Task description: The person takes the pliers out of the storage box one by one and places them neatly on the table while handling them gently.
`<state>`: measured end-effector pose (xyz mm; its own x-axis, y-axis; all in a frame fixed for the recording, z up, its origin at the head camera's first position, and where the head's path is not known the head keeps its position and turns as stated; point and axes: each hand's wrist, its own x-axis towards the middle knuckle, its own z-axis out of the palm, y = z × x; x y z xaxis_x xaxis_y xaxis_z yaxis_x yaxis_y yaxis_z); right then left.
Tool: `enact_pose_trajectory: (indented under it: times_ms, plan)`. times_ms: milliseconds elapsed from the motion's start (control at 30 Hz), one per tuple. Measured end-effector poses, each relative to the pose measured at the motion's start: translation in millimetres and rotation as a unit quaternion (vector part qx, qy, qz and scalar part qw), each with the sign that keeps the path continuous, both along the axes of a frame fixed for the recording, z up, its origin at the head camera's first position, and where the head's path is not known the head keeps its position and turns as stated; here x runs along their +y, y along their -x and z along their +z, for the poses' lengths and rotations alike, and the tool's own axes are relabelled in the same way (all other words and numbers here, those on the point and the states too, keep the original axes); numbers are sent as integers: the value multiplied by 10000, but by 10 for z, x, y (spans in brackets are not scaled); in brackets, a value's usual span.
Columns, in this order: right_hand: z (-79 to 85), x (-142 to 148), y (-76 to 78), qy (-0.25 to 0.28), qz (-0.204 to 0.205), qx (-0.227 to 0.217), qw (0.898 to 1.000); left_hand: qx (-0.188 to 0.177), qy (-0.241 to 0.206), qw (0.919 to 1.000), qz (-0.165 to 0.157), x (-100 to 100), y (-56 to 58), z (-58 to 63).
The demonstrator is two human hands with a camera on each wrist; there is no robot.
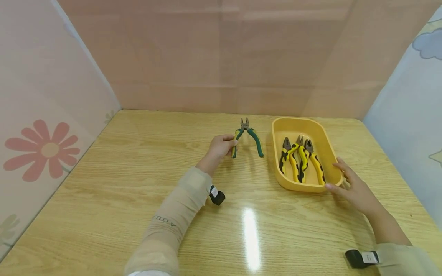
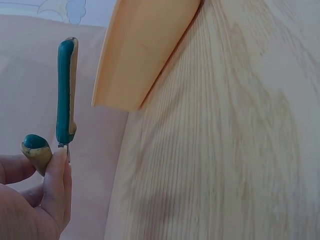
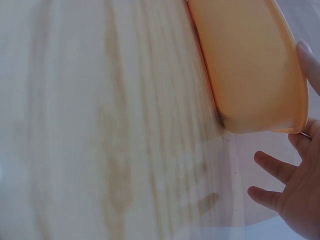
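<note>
My left hand (image 1: 222,147) pinches one handle of the green-and-yellow pliers (image 1: 256,141), thumb and fingers on its grip. Those pliers stand spread, handles apart and metal tips pointing away from me; in the left wrist view, the free green handle (image 2: 65,92) rises beyond my fingers. On the right, a yellow plastic tray (image 1: 281,179) holds several yellow-and-black pliers (image 1: 317,168) lying side by side. My right hand (image 1: 357,191) grips the tray's near right corner, thumb at the front rim and fingertips at the right side. The right wrist view shows its other fingers (image 3: 275,167) spread below the rim.
Everything rests on a light wood-grain table (image 1: 114,184). A pinkish-brown panel (image 1: 221,57) stands along the back edge, with patterned walls (image 1: 48,92) at both sides. The tray stands near the back right, a short gap from the held pliers.
</note>
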<state>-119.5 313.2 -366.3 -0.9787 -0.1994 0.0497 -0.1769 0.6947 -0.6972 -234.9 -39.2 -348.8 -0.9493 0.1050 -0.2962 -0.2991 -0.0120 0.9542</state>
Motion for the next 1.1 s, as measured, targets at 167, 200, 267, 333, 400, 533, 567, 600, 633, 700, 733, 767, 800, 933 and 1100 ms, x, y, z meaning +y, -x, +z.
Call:
enact_pose_trajectory:
  times_ms: [167,200,267,333,400,533,567,600,633,700,733,767,800,933,1100]
  plan:
    - [7,-11,-10,-25,-13,-41,10000,-12,67,10000,66,-51,-2,2]
    - [5,-11,-11,-28,-17,-42,10000,-16,86,9999,67,-63,0,-2]
    - [0,-10,-13,-27,-25,-45,10000,-27,135,9999,77,-87,3,-8]
    - [-7,-8,-13,-15,-15,-35,10000,-47,168,9998,97,-114,7,-16]
    - [-11,-10,-14,21,2,-26,10000,-62,184,9997,128,-143,12,-25]
    - [-7,-24,-14,78,44,12,10000,-70,238,9995,178,-203,12,-34]
    - [-4,-28,-15,88,48,19,9999,-71,238,9995,194,-218,10,-35]
    - [0,-32,-17,94,52,30,9999,-69,238,9995,193,-233,8,-34]
    - [3,-35,-17,102,50,35,9999,-63,245,9995,192,-248,8,-36]
    - [6,-36,-17,102,42,36,9999,-47,240,9995,210,-280,7,-36]
    - [6,-35,-17,107,40,37,9999,-32,240,9995,212,-293,5,-37]
    - [7,-33,-17,103,35,36,9999,-23,247,9995,217,-305,2,-35]
    - [7,-31,-17,101,29,32,9999,-14,257,9994,218,-316,-1,-34]
    - [10,-25,-19,88,11,14,10000,-33,305,9992,272,-353,-10,-35]
    - [18,-29,-22,91,16,5,10000,-12,469,9985,297,-400,-22,-34]
